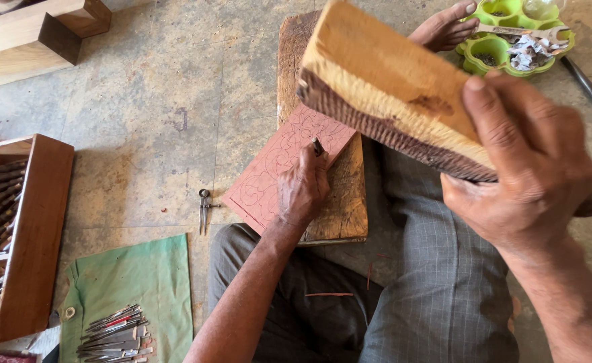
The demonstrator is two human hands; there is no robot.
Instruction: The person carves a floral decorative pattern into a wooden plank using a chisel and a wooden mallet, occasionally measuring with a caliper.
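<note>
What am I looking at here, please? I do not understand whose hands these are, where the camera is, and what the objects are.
One camera sits on a person's head and looks down at their own two bare hands. The person sits on a concrete floor. The left hand holds a small chisel upright on a reddish carved panel, which lies on a worn wooden board. The right hand grips a raised wooden block. Nearby lie metal dividers, a green cloth bearing chisels, a wooden tool rack and a green tray.

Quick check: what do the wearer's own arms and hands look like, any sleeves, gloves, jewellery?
Both forearms are bare as far as the view shows; no sleeves, no gloves. The left hand and right hand show no rings or watch. Nails are short.
</note>
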